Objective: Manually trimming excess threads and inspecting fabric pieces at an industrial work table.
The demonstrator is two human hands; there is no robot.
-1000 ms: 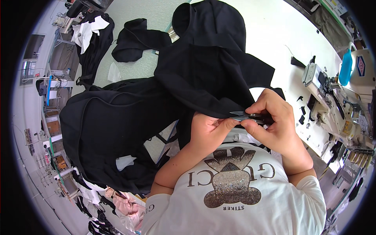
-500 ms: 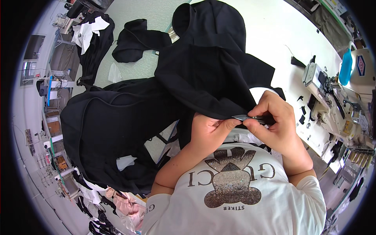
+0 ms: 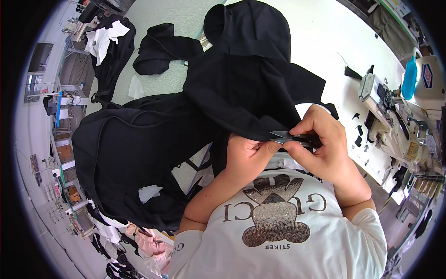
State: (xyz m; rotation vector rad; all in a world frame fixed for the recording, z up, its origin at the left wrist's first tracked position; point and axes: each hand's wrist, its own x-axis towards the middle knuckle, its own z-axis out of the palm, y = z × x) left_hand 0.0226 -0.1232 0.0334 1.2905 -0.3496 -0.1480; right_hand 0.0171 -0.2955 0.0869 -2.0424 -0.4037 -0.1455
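Between finger and thumb my right hand [image 3: 324, 142] grips a pair of thread snips [image 3: 281, 137], dark with bright pointed blades. The blades stand apart and point left, at the edge of a black garment [image 3: 246, 90]. My left hand [image 3: 251, 156] pinches that edge, its thumb close to the blade tips. From my hands the black fabric stretches away across the white table [image 3: 325, 35]. Which part of the edge lies between the blades is too small to tell.
A sewing machine [image 3: 388, 116] stands at the right, with a blue cover piece [image 3: 409, 80] and dark scraps [image 3: 358, 130] beside it. More black fabric [image 3: 134, 158] is heaped at my left, a white scrap [image 3: 149, 193] on it. Pink cloth [image 3: 151, 244] lies at the lower left.
The snips' blades have spread from together to apart and shifted slightly left. My right hand has moved a little left with them; my left hand stays nearly still on the garment's edge.
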